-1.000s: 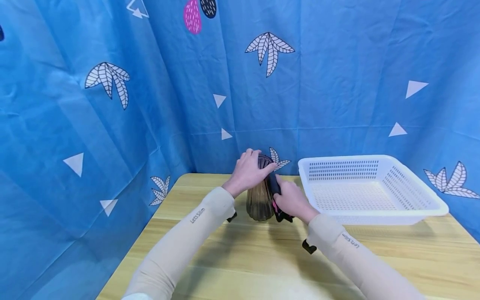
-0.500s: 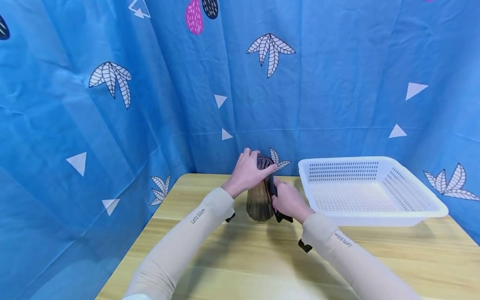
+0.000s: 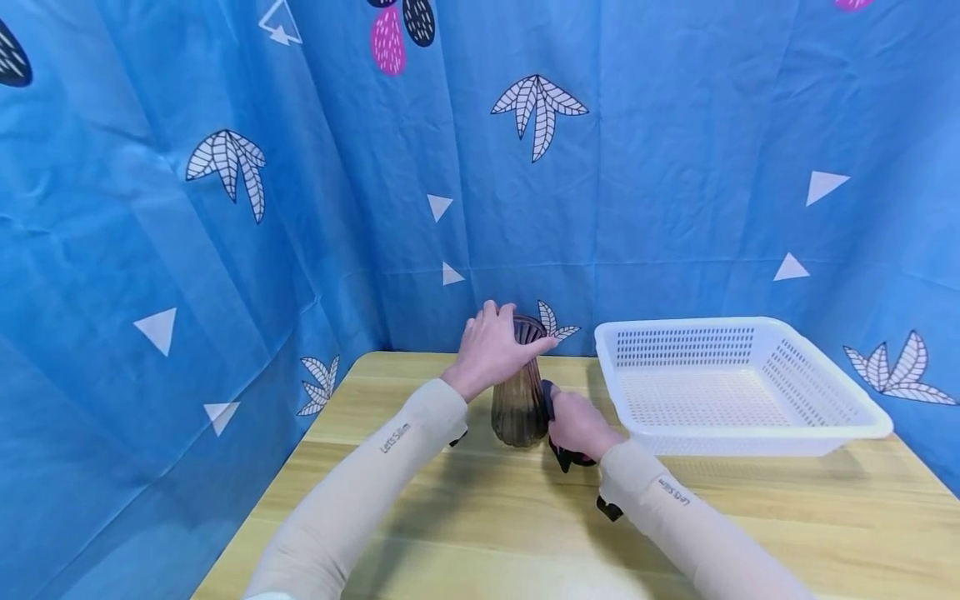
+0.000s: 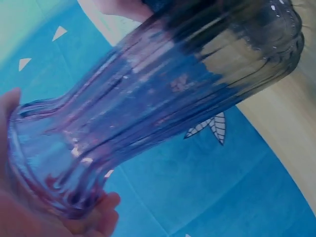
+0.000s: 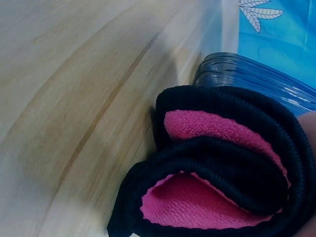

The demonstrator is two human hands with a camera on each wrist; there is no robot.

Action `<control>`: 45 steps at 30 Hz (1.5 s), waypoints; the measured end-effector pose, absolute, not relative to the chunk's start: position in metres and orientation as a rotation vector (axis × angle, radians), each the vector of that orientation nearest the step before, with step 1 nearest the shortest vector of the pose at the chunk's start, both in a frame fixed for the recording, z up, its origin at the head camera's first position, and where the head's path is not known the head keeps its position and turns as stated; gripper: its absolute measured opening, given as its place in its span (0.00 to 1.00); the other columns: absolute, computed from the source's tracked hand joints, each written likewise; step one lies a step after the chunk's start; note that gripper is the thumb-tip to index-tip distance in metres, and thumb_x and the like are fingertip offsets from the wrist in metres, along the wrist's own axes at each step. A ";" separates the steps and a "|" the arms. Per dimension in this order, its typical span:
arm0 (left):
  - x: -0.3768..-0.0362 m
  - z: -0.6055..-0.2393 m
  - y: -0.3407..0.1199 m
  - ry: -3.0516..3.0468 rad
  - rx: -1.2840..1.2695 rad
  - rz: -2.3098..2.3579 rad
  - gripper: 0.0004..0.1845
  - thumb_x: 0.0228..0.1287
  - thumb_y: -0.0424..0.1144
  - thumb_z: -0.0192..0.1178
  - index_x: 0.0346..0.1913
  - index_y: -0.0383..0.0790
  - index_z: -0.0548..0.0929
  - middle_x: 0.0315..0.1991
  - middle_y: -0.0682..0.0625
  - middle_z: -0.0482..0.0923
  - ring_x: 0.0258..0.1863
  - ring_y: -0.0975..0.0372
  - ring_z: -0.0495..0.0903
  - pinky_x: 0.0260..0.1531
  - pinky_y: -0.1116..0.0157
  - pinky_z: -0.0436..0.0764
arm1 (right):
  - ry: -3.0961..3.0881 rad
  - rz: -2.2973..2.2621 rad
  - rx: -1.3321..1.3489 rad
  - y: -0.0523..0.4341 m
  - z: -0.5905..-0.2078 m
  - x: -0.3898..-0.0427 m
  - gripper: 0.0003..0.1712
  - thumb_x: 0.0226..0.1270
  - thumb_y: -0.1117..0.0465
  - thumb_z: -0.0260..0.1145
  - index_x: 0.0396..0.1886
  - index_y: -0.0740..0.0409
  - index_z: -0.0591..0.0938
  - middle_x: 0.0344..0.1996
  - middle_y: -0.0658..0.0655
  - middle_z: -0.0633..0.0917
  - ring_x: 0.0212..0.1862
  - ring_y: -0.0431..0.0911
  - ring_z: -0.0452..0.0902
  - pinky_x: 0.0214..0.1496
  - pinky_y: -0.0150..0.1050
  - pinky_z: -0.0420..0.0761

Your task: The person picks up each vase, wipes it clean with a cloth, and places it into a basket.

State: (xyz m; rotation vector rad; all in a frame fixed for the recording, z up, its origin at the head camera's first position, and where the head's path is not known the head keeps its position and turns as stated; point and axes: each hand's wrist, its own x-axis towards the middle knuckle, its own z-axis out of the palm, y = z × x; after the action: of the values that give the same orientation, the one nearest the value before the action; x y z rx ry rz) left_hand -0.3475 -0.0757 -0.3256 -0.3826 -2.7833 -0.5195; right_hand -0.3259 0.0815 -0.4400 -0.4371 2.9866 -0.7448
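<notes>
A ribbed, tinted glass vase (image 3: 517, 408) with a flared rim stands at the back of the table. My left hand (image 3: 491, 350) grips it round the neck, thumb on the near right side, fingers behind. In the left wrist view the whole vase (image 4: 148, 98) shows clear and see-through. My right hand (image 3: 581, 425) holds a folded cloth, black with pink inside, against the vase's right side. The right wrist view shows the cloth (image 5: 212, 128) bunched in folds, with the vase's base (image 5: 222, 69) just behind it. The right fingertips are hidden by the cloth.
A white plastic basket (image 3: 750, 432) with slotted walls stands on the right of the wooden table (image 3: 480, 533). A blue patterned curtain (image 3: 660, 208) hangs behind the table and along its left side.
My right hand has slid a little down the vase's side with the cloth. The left hand keeps its grip on the neck, and the vase stays in place.
</notes>
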 end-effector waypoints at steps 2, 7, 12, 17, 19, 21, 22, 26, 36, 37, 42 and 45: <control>-0.345 -0.323 -0.075 -2.814 -0.375 -0.519 0.57 0.53 0.81 0.53 0.74 0.41 0.66 0.64 0.40 0.68 0.60 0.50 0.71 0.63 0.50 0.71 | 2.965 -0.764 -0.411 0.082 -0.440 -0.325 0.37 0.63 0.69 0.63 0.73 0.69 0.66 0.25 0.58 0.84 0.21 0.46 0.77 0.26 0.39 0.76; -0.341 -0.315 -0.076 -2.906 -0.401 -0.711 0.52 0.59 0.75 0.57 0.78 0.46 0.60 0.68 0.39 0.60 0.63 0.46 0.69 0.62 0.46 0.73 | 2.931 -0.829 -0.365 0.084 -0.438 -0.324 0.38 0.65 0.69 0.61 0.75 0.69 0.63 0.19 0.54 0.80 0.18 0.47 0.75 0.23 0.39 0.74; -0.342 -0.313 -0.077 -2.911 -0.463 -0.714 0.45 0.63 0.67 0.59 0.77 0.48 0.63 0.64 0.42 0.61 0.60 0.50 0.67 0.61 0.48 0.68 | 2.981 -0.852 -0.366 0.085 -0.432 -0.321 0.37 0.66 0.67 0.62 0.74 0.66 0.65 0.27 0.56 0.83 0.26 0.47 0.78 0.29 0.40 0.76; -0.347 -0.321 -0.075 -2.849 -0.480 -0.599 0.42 0.62 0.68 0.56 0.74 0.49 0.69 0.57 0.47 0.65 0.52 0.55 0.66 0.55 0.50 0.67 | 3.003 -0.922 -0.392 0.083 -0.412 -0.316 0.39 0.69 0.65 0.61 0.78 0.60 0.60 0.29 0.58 0.85 0.25 0.48 0.80 0.27 0.42 0.78; -0.349 -0.323 -0.074 -2.816 -0.484 -0.575 0.42 0.61 0.71 0.54 0.72 0.49 0.71 0.57 0.48 0.67 0.52 0.56 0.67 0.54 0.50 0.67 | 3.024 -0.956 -0.415 0.083 -0.402 -0.315 0.40 0.69 0.65 0.60 0.79 0.60 0.58 0.34 0.61 0.86 0.25 0.48 0.80 0.29 0.43 0.79; -0.351 -0.324 -0.074 -2.787 -0.491 -0.582 0.43 0.61 0.73 0.53 0.71 0.47 0.72 0.57 0.48 0.68 0.52 0.56 0.67 0.54 0.51 0.69 | 3.065 -0.988 -0.450 0.084 -0.392 -0.312 0.41 0.69 0.64 0.59 0.80 0.60 0.57 0.41 0.64 0.86 0.28 0.50 0.81 0.34 0.45 0.81; -0.352 -0.324 -0.075 -2.776 -0.495 -0.595 0.44 0.61 0.74 0.53 0.70 0.46 0.73 0.57 0.48 0.69 0.52 0.56 0.68 0.53 0.51 0.70 | 3.091 -1.000 -0.472 0.084 -0.388 -0.311 0.41 0.69 0.64 0.59 0.80 0.60 0.57 0.46 0.66 0.85 0.31 0.52 0.82 0.37 0.47 0.81; -0.354 -0.325 -0.075 -2.761 -0.482 -0.677 0.46 0.59 0.74 0.56 0.68 0.40 0.75 0.56 0.46 0.67 0.51 0.55 0.68 0.51 0.55 0.74 | 3.162 -1.034 -0.520 0.086 -0.378 -0.309 0.39 0.69 0.64 0.59 0.79 0.61 0.60 0.58 0.68 0.81 0.44 0.58 0.83 0.46 0.52 0.82; -0.356 -0.329 -0.074 -2.737 -0.436 -0.682 0.54 0.52 0.80 0.56 0.68 0.38 0.75 0.51 0.46 0.62 0.50 0.55 0.66 0.51 0.57 0.76 | 3.079 -0.858 -0.460 0.083 -0.399 -0.317 0.41 0.69 0.64 0.62 0.79 0.62 0.57 0.58 0.67 0.81 0.39 0.51 0.84 0.42 0.46 0.83; -0.356 -0.330 -0.074 -2.738 -0.437 -0.664 0.54 0.52 0.80 0.55 0.68 0.38 0.75 0.51 0.46 0.63 0.49 0.54 0.67 0.50 0.57 0.76 | 3.074 -0.840 -0.469 0.083 -0.404 -0.318 0.41 0.69 0.65 0.62 0.79 0.63 0.58 0.55 0.67 0.83 0.36 0.49 0.84 0.41 0.46 0.83; -0.352 -0.329 -0.077 -2.778 -0.406 -0.499 0.55 0.52 0.82 0.52 0.70 0.40 0.73 0.55 0.45 0.69 0.53 0.54 0.70 0.55 0.55 0.71 | 3.028 -0.736 -0.498 0.083 -0.425 -0.321 0.40 0.67 0.66 0.64 0.76 0.67 0.61 0.34 0.62 0.87 0.25 0.46 0.81 0.33 0.43 0.80; -0.348 -0.325 -0.075 -2.823 -0.392 -0.434 0.56 0.55 0.81 0.50 0.73 0.40 0.70 0.61 0.43 0.70 0.60 0.53 0.71 0.61 0.53 0.69 | 3.006 -0.696 -0.509 0.084 -0.434 -0.321 0.37 0.64 0.68 0.64 0.73 0.70 0.65 0.32 0.63 0.86 0.26 0.47 0.80 0.31 0.42 0.79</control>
State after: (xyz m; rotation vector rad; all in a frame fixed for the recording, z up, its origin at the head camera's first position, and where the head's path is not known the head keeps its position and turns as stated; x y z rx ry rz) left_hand -0.3483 -0.0750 -0.3249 -0.3920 -2.8235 -0.4345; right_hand -0.3209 0.0841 -0.4342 -0.5088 3.0063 -0.6961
